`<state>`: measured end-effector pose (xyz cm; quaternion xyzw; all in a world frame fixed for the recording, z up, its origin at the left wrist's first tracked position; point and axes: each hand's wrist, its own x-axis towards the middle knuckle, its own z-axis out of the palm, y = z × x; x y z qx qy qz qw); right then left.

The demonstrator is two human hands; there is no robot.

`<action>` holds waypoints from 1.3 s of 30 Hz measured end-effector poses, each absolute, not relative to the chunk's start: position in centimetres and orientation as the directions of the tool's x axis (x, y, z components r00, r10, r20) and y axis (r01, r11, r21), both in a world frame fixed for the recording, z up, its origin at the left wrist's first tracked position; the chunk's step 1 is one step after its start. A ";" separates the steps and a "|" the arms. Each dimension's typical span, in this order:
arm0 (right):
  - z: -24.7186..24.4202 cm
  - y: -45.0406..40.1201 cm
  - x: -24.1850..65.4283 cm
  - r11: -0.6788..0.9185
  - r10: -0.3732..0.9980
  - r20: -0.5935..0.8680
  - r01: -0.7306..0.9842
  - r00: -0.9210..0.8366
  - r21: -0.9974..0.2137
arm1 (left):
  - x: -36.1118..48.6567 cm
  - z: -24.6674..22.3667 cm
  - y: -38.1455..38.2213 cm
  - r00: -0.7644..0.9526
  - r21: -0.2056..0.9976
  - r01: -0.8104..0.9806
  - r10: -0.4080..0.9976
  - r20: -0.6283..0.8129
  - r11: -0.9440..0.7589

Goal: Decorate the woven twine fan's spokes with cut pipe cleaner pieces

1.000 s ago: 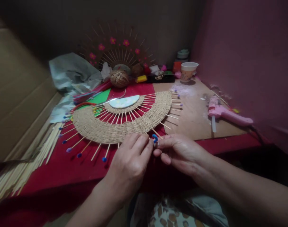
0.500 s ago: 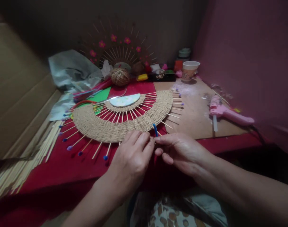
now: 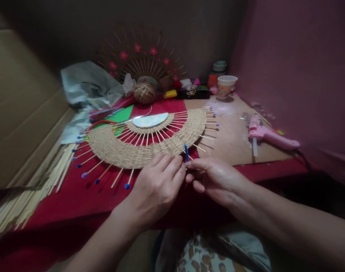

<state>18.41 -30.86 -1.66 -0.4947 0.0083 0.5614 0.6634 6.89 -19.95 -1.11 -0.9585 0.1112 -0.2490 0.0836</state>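
A woven tan half-ring (image 3: 112, 151) with thin sticks lies on the red cloth, and a pale blue half-disc (image 3: 149, 120) sits at its inner centre. Blue and purple tufts cap many stick ends. At the lower right rim, my left hand (image 3: 161, 185) is closed with its fingertips pressed together; what they grip is hidden. My right hand (image 3: 215, 179) pinches a blue fuzzy strip (image 3: 186, 152), which stands up between the two hands. The fingertips of both hands nearly meet.
A pink glue gun (image 3: 270, 136) lies on a brown board (image 3: 232, 147) at right. Behind stand a paper cup (image 3: 226, 87) and a twine ball (image 3: 144, 93). Loose sticks (image 3: 44, 181) lie at left, beside a cardboard wall (image 3: 22, 113). A flowered fan (image 3: 144, 56) leans at the back.
The view has shifted slightly. Both hands stay almost in place, and the blue strip stands a little more upright.
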 end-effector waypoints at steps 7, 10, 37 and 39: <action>-1.5 -31.1 18.4 -0.077 0.748 -0.560 -0.792 0.356 -0.606 | 7.2 -0.9 -19.0 0.829 -0.277 -0.251 -0.353 0.434 -0.928; -1.7 -31.2 18.6 -0.071 0.763 -0.547 -0.796 0.345 -0.601 | 7.4 -0.5 -18.8 0.799 -0.318 -0.266 -0.392 0.456 -0.910; -0.9 -32.5 22.2 0.044 0.695 0.699 0.981 -0.167 0.190 | 8.1 -0.5 -18.4 0.741 -0.359 -0.285 -0.442 0.506 -0.889; -0.6 -32.8 22.1 0.052 0.709 0.683 0.979 -0.174 0.196 | 8.1 -0.5 -18.3 0.743 -0.351 -0.289 -0.439 0.505 -0.891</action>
